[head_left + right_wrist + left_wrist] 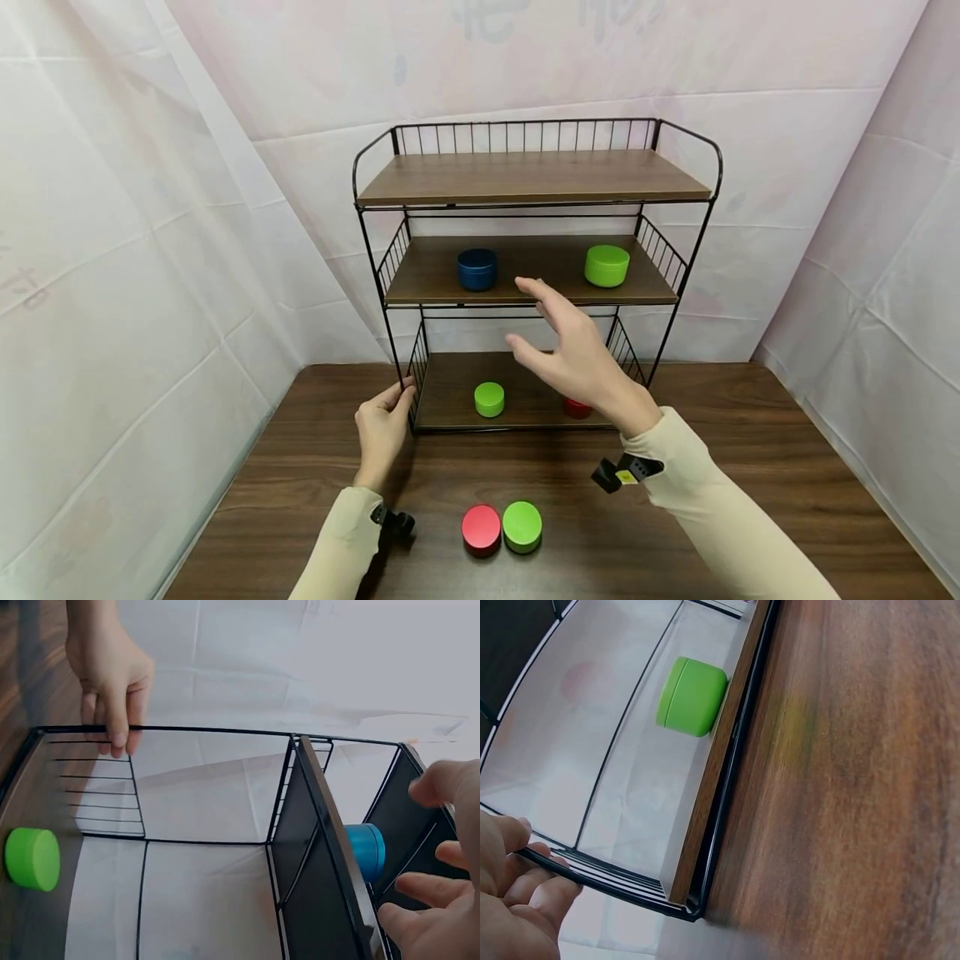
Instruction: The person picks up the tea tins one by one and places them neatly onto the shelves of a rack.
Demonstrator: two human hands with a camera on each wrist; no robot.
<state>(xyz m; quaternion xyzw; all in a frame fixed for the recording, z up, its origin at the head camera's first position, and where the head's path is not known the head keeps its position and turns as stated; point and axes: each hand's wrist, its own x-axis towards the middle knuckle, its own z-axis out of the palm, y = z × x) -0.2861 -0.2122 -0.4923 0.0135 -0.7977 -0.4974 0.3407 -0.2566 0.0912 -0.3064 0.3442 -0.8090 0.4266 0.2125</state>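
Observation:
My left hand pinches the black side post of the three-tier shelf rack, low on its left side. In front of the middle tier my right hand hovers with fingers spread, holding nothing. A blue round tin stands just left of its fingertips, on the middle tier. On that tier's right side sits a lime green tin. The bottom tier bears a smaller green tin and a red tin, partly hidden by my right forearm. In the right wrist view the blue tin is near my fingers.
On the brown wooden table, in front of the rack, a red tin and a green tin stand side by side. Wire rails edge the tiers. White cloth hangs behind and on both sides.

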